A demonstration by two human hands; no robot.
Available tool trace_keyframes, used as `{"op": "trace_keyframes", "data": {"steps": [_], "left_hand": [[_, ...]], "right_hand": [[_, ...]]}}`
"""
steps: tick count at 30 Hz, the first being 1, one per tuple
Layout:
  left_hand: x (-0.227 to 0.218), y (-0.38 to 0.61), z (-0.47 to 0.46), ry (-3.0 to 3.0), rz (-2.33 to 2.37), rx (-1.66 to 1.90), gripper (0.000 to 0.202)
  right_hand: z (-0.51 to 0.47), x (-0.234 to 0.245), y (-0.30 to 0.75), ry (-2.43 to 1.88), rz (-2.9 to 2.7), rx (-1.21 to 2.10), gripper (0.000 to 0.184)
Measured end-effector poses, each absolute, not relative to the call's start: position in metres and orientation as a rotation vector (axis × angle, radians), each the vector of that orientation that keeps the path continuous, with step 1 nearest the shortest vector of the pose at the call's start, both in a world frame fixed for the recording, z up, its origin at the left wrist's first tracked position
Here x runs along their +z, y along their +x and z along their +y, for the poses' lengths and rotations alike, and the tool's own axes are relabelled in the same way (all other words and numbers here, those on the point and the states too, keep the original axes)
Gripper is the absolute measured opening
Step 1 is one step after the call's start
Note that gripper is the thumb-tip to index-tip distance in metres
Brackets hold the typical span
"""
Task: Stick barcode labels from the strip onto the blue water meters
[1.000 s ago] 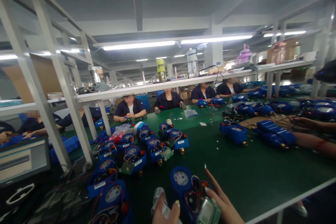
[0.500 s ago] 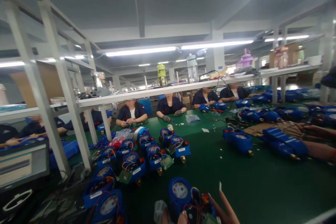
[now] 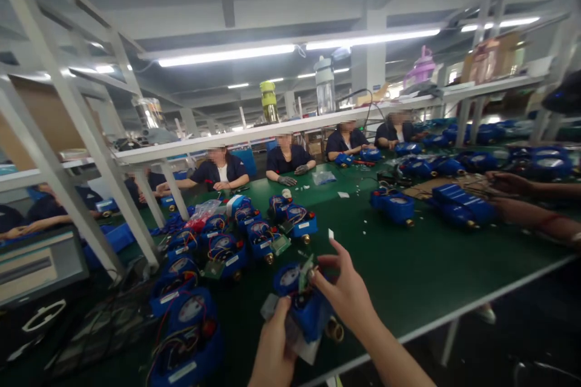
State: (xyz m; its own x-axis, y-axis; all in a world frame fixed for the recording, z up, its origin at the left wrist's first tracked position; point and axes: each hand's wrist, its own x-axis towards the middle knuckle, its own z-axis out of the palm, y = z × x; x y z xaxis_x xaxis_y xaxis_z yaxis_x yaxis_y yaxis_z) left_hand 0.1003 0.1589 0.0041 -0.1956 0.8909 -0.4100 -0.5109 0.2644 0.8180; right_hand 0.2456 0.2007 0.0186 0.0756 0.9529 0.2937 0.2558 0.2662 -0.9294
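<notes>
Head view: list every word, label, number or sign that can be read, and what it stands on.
None can be read.
Dial of the blue meter between the left hand and right hand: blurred.
White labels on the meters on the table: too small.
Monitor screen: blurred.

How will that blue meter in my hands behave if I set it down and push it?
The blue meter probably feels heavy: brass fitting underneath. Its loose green board, pinched by the right hand, may flop on its wires. The left hand steadies it.

Left hand point(image 3: 272, 344) curled in a grip, right hand point(image 3: 347, 293) pinching, index raised
</notes>
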Motion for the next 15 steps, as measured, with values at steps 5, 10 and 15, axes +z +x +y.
{"op": "trace_keyframes", "data": {"steps": [5, 10, 15], "left_hand": [[0.021, 0.099, 0.164, 0.105, 1.139, 1.342, 0.023], [0.024, 0.093, 0.169, -0.022, 1.117, 1.354, 0.032], [0.021, 0.092, 0.175, -0.020, 1.110, 1.394, 0.019]], "right_hand": [[0.222, 0.041, 0.254, -1.156, -1.455, 0.785, 0.051], [0.213, 0.051, 0.275, -1.104, -1.507, 0.814, 0.030], [0.207, 0.061, 0.266, -1.158, -1.670, 0.968, 0.014]]}}
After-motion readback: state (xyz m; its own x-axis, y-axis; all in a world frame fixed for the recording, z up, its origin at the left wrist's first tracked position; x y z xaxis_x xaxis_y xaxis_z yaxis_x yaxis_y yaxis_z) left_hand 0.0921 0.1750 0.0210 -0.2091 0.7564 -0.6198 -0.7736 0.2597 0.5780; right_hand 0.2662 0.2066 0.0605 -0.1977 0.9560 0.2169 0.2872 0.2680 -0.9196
